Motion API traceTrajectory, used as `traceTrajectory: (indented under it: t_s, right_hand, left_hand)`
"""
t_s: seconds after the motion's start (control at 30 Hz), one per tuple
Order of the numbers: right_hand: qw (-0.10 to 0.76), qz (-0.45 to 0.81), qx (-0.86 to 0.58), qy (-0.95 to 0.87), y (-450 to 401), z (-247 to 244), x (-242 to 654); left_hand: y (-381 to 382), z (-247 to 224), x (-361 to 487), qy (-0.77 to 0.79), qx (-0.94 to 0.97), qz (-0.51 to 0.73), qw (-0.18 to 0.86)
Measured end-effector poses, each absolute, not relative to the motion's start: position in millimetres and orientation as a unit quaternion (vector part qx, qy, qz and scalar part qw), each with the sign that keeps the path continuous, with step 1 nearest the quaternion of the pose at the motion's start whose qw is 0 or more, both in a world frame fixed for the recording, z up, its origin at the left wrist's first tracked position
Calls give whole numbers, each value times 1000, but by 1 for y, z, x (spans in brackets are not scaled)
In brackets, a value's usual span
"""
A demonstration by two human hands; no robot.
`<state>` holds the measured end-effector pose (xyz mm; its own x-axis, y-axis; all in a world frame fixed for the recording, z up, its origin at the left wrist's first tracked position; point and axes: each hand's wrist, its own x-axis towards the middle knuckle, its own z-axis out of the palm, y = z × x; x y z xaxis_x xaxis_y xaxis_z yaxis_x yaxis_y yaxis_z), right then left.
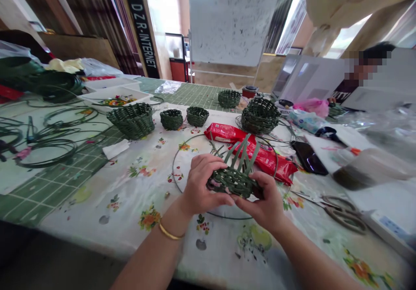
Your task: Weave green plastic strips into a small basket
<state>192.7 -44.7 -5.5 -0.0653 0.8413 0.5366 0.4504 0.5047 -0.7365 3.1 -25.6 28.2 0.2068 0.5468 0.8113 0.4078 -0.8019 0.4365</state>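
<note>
My left hand (204, 182) and my right hand (261, 201) both grip a small woven piece of dark green strips (232, 182) from either side, above the floral tablecloth (123, 190). Loose strip ends stand up and away from the piece. A round wire hoop (182, 182) lies on the cloth beneath my hands. A red snack packet (260, 153) lies just beyond them, partly behind the upright strips. A gold bangle (170, 233) circles my left wrist.
Several green woven baskets (131, 120) stand beyond my hands. Coiled green strips (45, 145) lie at left, next to a white tray (115, 97). Scissors (341, 214) and a phone (308, 158) lie at right. A co-worker (344, 93) sits behind a white board.
</note>
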Motion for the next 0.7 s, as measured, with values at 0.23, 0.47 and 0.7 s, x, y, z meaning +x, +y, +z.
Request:
traceTrajectory:
  t_s: [0.23, 0.47, 0.7]
  right_hand:
    - [454, 140, -448, -757, -35, -8, 207]
    - [480, 108, -388, -780, -41, 5, 208]
    - [474, 89, -392, -784, -39, 6, 209]
  left_hand:
    - [-19, 25, 1, 388, 815, 430, 27]
    - [-28, 32, 3, 361, 794, 486, -50]
    - [-28, 29, 8, 361, 784, 500, -73]
